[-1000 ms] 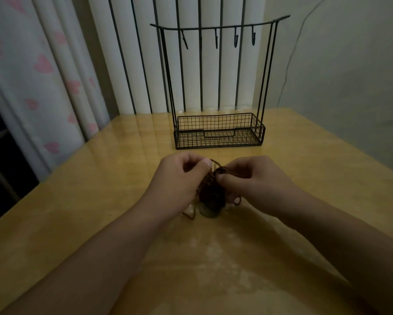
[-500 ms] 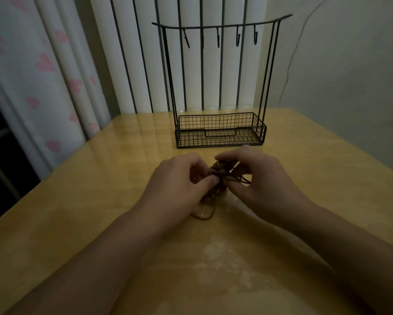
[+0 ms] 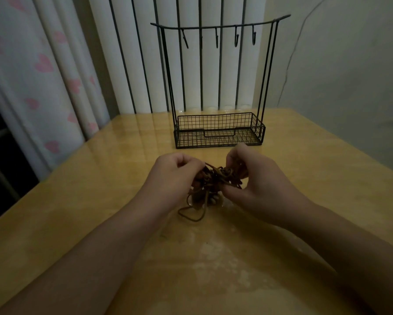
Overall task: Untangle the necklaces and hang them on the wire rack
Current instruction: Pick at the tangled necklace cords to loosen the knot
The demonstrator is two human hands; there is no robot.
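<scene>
A brown tangle of necklaces (image 3: 213, 180) hangs between my two hands just above the wooden table (image 3: 100, 201). My left hand (image 3: 175, 176) pinches cords on the tangle's left side. My right hand (image 3: 257, 180) grips cords on its right, fingers curled through the loops. A loose cord loop (image 3: 191, 214) trails down onto the table. Behind the hands stands the black wire rack (image 3: 218, 130), with a mesh basket base and several bare hooks (image 3: 236, 38) on its top bar.
White vertical blinds and a curtain with pink hearts (image 3: 43, 64) rise behind the table's far left edge. A plain wall (image 3: 350, 64) runs along the right. The table's left edge drops off near a dark gap.
My hands have drawn slightly apart, spreading the tangle wider. A cord loop has dropped onto the table below it.
</scene>
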